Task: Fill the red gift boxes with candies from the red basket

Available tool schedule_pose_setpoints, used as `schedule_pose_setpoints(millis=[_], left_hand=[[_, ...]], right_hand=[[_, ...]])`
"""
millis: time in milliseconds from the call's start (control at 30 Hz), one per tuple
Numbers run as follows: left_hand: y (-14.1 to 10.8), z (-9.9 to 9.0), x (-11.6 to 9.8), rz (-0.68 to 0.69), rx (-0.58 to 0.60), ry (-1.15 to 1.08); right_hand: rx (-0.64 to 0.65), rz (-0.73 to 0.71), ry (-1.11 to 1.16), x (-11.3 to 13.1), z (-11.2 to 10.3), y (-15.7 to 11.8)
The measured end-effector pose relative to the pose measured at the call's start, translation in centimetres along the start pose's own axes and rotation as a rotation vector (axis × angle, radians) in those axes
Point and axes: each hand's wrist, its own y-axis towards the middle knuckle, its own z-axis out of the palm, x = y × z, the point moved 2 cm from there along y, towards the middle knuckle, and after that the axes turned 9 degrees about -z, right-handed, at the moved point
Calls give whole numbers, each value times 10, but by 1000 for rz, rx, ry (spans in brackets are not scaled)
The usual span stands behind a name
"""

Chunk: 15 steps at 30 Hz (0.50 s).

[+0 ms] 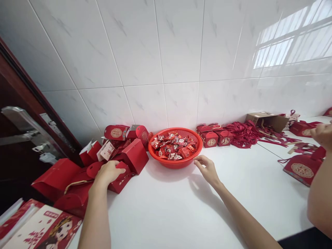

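Observation:
My left hand [109, 173] reaches into the pile of red boxes at the left, its fingers closed on a small red box [120, 181]. Beside it stands a larger red box [135, 155]. A red plastic basket [175, 164] full of wrapped candies [176, 145] sits against the wall in the middle. Just right of the basket's front rim is my right hand [206, 167], with thumb and fingertips brought together; whether anything is between them is too small to tell.
Closed red boxes [211, 138], a heap of red ribbons [242, 135] and a cardboard box [267, 121] line the wall. Another person's arm [321, 186] is at the right, near a red box [304, 167]. A printed box [41, 228] lies front left, below a door handle [20, 121].

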Motion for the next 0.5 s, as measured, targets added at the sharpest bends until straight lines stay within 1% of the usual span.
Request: schedule_pose_setpoints(millis=[67,133,200,300,367,433,467,500], left_hand=[[-8,-2,-2,4,97,38],[-19,-6,-8,97,151,8],[-36,-9,-19,270,219,-45],[-70,-9,-44,623,348,-111],[-95,-2,-64,826,460,-150],[-118,8,-83,995,572,-196],[-128,15,-90,1066,599,-207],[-135,21,-97,1126,596,-203]], right_hand=[[14,3,4,-2,3,-4],[29,10,11,-3,5,-7],[58,18,26,-3,7,-10],[144,45,83,2,13,-14],[221,84,163,7,16,-15],[283,137,265,13,17,-17],[305,164,312,15,16,-17],[323,188,350,16,14,-17]])
